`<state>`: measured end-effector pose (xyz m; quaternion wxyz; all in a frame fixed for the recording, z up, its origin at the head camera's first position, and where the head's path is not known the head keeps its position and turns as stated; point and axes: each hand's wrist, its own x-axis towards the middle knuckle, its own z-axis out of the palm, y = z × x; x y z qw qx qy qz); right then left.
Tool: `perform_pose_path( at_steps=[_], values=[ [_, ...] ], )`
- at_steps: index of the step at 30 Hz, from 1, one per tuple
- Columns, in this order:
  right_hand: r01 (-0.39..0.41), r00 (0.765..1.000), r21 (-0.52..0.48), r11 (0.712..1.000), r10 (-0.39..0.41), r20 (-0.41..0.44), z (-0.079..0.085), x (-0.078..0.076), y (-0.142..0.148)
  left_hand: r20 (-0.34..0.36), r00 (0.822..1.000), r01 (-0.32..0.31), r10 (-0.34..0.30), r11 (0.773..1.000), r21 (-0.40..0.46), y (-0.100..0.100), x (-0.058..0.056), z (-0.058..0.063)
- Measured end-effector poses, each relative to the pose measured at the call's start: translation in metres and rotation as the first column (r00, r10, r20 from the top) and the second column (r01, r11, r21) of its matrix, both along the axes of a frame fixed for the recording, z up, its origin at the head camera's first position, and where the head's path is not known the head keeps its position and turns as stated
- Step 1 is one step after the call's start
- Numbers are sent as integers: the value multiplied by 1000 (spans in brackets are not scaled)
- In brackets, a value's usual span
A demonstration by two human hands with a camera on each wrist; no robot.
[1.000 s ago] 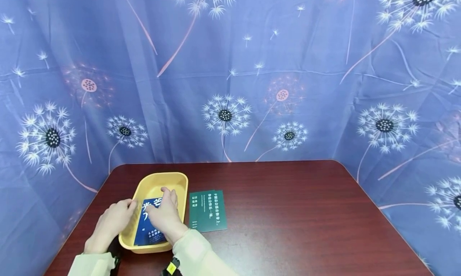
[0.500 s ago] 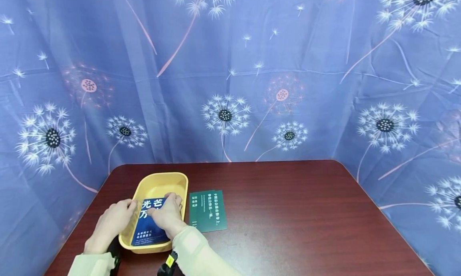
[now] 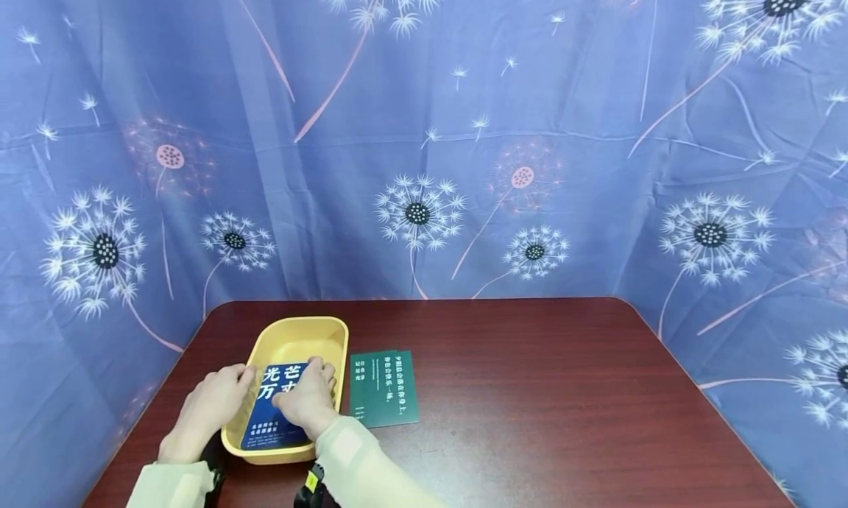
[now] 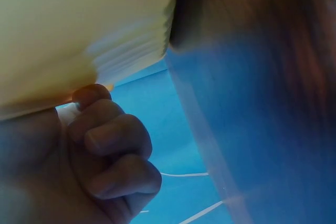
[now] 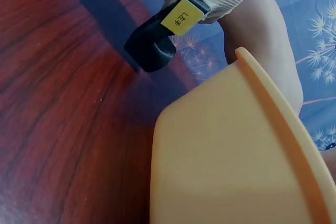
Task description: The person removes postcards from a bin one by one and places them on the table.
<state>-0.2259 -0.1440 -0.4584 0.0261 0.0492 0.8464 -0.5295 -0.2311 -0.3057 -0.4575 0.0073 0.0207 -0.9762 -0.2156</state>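
A yellow plastic bin stands at the table's left side, and a blue book with white lettering lies inside it. My left hand holds the bin's left rim; in the left wrist view its fingers are curled below the edge of the pale bin wall. Reaching over the near right part of the bin, my right hand pinches the book by its right side, thumb on the cover. Its other fingertips are partly hidden along the book's edge. The right wrist view shows the bin's outer wall, not the right hand.
Just right of the bin, a green book lies flat on the dark red wooden table. A blue dandelion-print curtain hangs around the table. The left wrist carries a black camera with a yellow label.
My right hand has come down from above the cover onto the book's right side. The book has shifted slightly left and turned a little. My left hand stays on the rim.
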Motion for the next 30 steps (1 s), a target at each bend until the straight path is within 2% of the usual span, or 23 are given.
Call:
perform_pose_path(
  at_steps=[6,12,17,24,27,30],
  values=[
    [-7,1000,-11,1000,7,-2,1,-1,1,-8,1000,0,0,1000,2,-1,1,0],
    [-84,996,66,994,86,-24,4,0,4,-31,1000,-3,3,1000,2,-1,0,-1],
    [-91,994,114,989,97,-51,8,-1,7,-27,1000,-3,3,1000,-2,-2,0,-1],
    [-88,993,44,995,91,-77,15,-2,13,-16,1000,-3,3,1000,20,-2,-1,-3],
    [-107,987,52,993,112,-113,18,-1,18,-5,1000,-3,3,1000,19,-1,-1,-2],
    [-117,976,106,987,134,-170,21,0,23,-2,1000,-1,1,1000,13,-1,-1,-1]
  ],
)
